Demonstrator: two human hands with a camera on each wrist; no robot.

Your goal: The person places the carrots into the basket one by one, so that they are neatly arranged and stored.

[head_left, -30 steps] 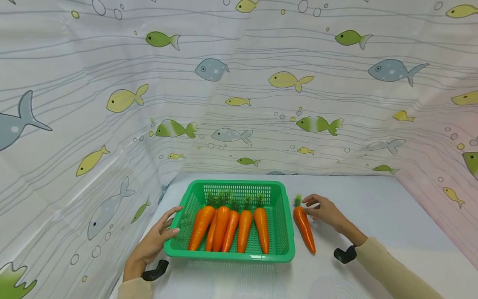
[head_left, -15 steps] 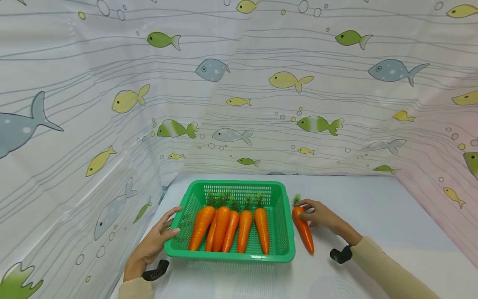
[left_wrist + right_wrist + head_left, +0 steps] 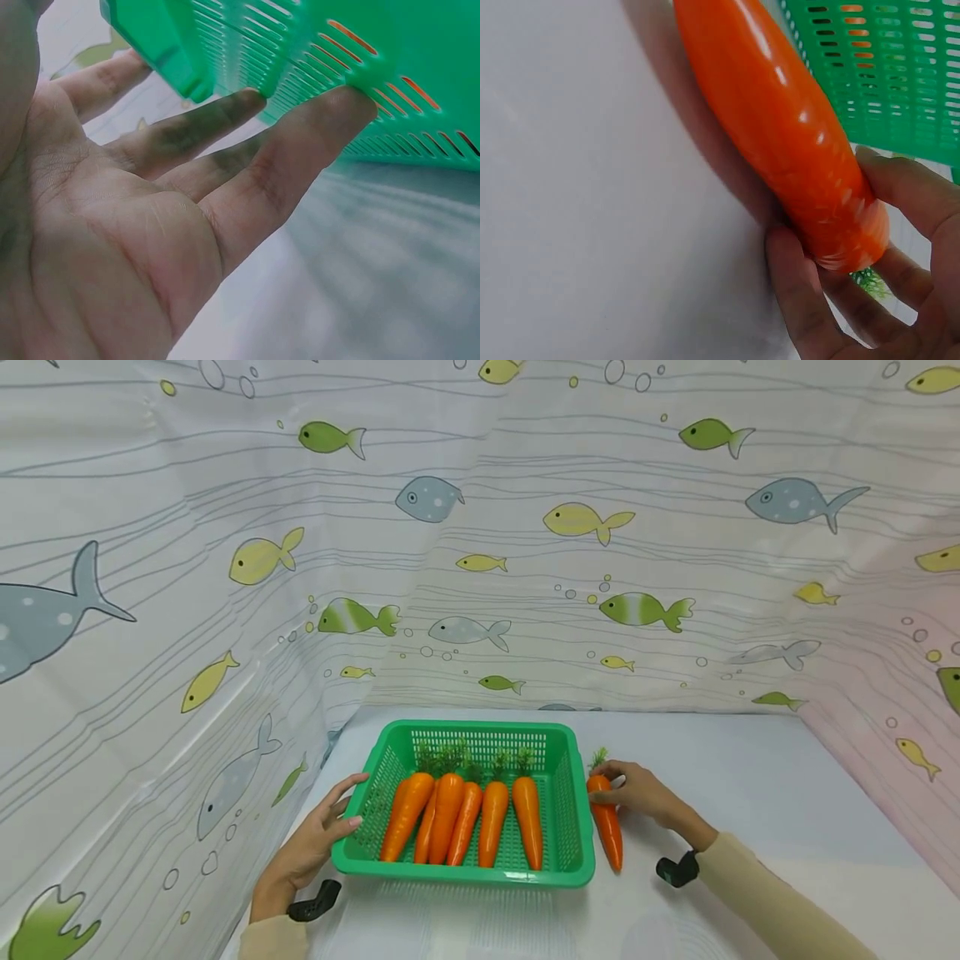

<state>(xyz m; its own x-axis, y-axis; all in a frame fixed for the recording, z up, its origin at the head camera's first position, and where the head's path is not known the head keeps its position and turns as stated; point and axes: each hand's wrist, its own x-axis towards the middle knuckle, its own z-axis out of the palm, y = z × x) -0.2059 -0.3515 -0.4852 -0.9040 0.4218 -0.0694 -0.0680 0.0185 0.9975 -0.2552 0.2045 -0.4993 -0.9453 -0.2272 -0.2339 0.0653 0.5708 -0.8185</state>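
Note:
A green plastic basket (image 3: 465, 874) stands in the middle of the table, holding several orange carrots (image 3: 492, 822) with green tops. At its left side my left hand (image 3: 303, 847) has its fingers spread and nearly straight; in the left wrist view the fingertips (image 3: 352, 105) meet the slotted basket wall. Just outside the basket's right side, my right hand (image 3: 643, 793) grips one more carrot (image 3: 609, 839) near its leafy end. In the right wrist view, thumb and fingers (image 3: 791, 281) surround the thick end of that carrot (image 3: 772, 112), which points away from the palm.
A white cloth covers the table (image 3: 750, 793). A sheet printed with fish (image 3: 577, 520) hangs behind and on both sides. Black wrist cameras (image 3: 677, 868) sit on both wrists. The basket's right wall (image 3: 877, 82) rises close beside the held carrot.
My right hand has moved left onto the carrot and taken hold of it. The carrot has turned a little more upright in the head view. My left hand stays at the basket.

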